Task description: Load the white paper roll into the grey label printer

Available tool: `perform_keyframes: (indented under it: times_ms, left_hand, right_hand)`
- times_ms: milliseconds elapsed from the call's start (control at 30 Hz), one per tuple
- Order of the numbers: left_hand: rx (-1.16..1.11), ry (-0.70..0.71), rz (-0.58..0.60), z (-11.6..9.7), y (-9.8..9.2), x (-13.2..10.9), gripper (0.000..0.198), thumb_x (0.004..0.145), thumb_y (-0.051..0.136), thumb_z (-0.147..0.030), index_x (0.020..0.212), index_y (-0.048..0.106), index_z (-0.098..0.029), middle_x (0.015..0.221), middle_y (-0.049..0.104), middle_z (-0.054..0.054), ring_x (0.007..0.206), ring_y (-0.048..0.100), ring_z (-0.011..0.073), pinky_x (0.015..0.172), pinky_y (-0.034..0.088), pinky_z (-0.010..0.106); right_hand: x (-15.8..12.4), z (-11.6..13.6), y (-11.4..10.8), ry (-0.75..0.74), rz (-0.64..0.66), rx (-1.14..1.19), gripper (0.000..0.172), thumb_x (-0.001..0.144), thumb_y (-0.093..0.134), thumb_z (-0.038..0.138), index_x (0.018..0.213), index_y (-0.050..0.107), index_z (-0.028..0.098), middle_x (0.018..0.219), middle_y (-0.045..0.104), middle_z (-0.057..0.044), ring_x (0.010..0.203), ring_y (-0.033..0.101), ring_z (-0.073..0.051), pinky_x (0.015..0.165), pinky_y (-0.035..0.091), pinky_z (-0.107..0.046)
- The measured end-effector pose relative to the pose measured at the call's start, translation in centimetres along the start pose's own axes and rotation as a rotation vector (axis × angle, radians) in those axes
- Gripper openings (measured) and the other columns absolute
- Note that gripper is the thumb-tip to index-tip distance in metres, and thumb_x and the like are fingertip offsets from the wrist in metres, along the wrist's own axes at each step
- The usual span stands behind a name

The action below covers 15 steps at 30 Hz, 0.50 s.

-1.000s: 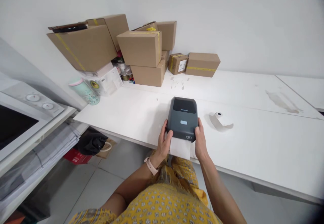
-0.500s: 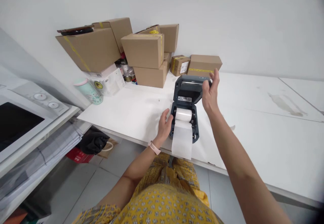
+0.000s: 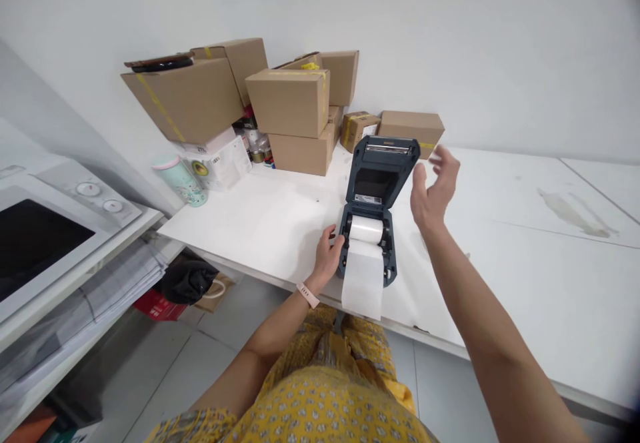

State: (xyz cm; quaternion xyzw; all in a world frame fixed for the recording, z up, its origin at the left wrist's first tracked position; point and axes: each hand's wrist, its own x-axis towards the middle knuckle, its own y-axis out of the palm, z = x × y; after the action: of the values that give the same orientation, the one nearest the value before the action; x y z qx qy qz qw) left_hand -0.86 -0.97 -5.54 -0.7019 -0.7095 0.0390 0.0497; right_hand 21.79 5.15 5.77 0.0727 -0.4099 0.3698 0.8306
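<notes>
A dark label printer [image 3: 391, 273] stands on the white table with its lid [image 3: 381, 173] raised and tilted back. Inside sits a white paper roll [image 3: 367, 229]. From it a strip of paper [image 3: 363, 283] runs forward and hangs past the table's front edge. My left hand [image 3: 327, 256] rests against the printer's left side, thumb at its rim, fingers apart and not wrapped round anything. To the right of the lid, my right hand [image 3: 436, 188] is in the air with fingers spread. It holds nothing and looks apart from the lid.
Behind the printer, cardboard boxes [image 3: 290, 106] are stacked against the wall, with a smaller taped box [image 3: 357, 129] beside them. At left are a mint tumbler [image 3: 183, 183], a white box [image 3: 220, 163] and a microwave [image 3: 65, 223]. The table's front edge [image 3: 425, 336] runs close to my body.
The lid has swung further up and back. My right hand has let go of it and moved right, its fingers spreading. My left hand stays at the printer's side.
</notes>
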Motion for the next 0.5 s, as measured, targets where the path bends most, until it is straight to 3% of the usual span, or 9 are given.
perform_keyframes:
  times_ms: [33, 100, 200, 267, 333, 500]
  left_hand:
    - [0.059, -0.003, -0.018, -0.3, -0.1, 0.4, 0.047, 0.090, 0.056, -0.039, 0.132, 0.055, -0.018, 0.132, 0.061, 0.013, 0.116, 0.060, 0.0234, 0.098, 0.046, 0.035]
    - [0.236, -0.024, 0.019, -1.2, -0.3, 1.5, 0.047, 0.087, 0.058, -0.038, 0.129, 0.058, -0.018, 0.115, 0.068, 0.011, 0.104, 0.064, 0.0234, 0.092, 0.047, 0.034]
    - [0.575, -0.067, 0.207, -3.4, -0.9, 3.4, 0.044, 0.084, 0.057, -0.037, 0.124, 0.062, -0.019, 0.097, 0.072, 0.008, 0.095, 0.067, 0.0257, 0.085, 0.048, 0.034]
    - [0.764, -0.057, 0.314, -4.7, -1.3, 4.5, 0.044, 0.082, 0.057, -0.037, 0.122, 0.062, -0.019, 0.101, 0.073, 0.009, 0.099, 0.068, 0.0278, 0.082, 0.048, 0.033]
    - [0.871, -0.020, 0.392, -5.6, -1.5, 5.4, 0.043, 0.079, 0.058, -0.037, 0.118, 0.064, -0.018, 0.100, 0.074, 0.010, 0.097, 0.069, 0.0280, 0.078, 0.049, 0.031]
    - [0.823, -0.046, 0.573, -5.8, -1.6, 6.5, 0.027, 0.078, 0.054, -0.029, 0.096, 0.066, -0.013, 0.063, 0.069, 0.005, 0.061, 0.068, 0.0208, 0.058, 0.047, 0.026]
  right_hand:
    - [-1.0, 0.2, -0.3, -0.004, 0.020, 0.007, 0.046, 0.096, 0.048, 0.051, 0.131, 0.059, 0.023, 0.128, 0.063, -0.011, 0.116, 0.060, -0.026, 0.108, 0.045, -0.045]
    - [-2.7, 0.0, -0.5, 0.021, 0.318, 0.024, 0.038, 0.093, 0.052, 0.049, 0.118, 0.067, 0.024, 0.111, 0.071, -0.009, 0.101, 0.066, -0.025, 0.100, 0.051, -0.045]
    - [-4.1, -1.2, 0.0, 0.024, 1.013, -0.125, 0.056, 0.085, 0.063, 0.051, 0.134, 0.059, 0.024, 0.131, 0.066, -0.010, 0.116, 0.064, -0.031, 0.102, 0.050, -0.047]
    - [-4.4, -2.0, 0.7, -0.004, 1.285, -0.323, 0.075, 0.082, 0.065, 0.053, 0.147, 0.046, 0.022, 0.148, 0.054, -0.013, 0.132, 0.054, -0.035, 0.110, 0.043, -0.048]
    - [-4.5, -2.3, 1.6, -0.018, 1.377, -0.461, 0.083, 0.081, 0.065, 0.054, 0.152, 0.038, 0.020, 0.153, 0.048, -0.015, 0.139, 0.047, -0.038, 0.114, 0.037, -0.050]
    - [-4.3, -1.7, 3.5, -0.019, 1.423, -0.566, 0.090, 0.076, 0.070, 0.053, 0.153, 0.037, 0.019, 0.151, 0.050, -0.016, 0.139, 0.046, -0.040, 0.113, 0.036, -0.051]
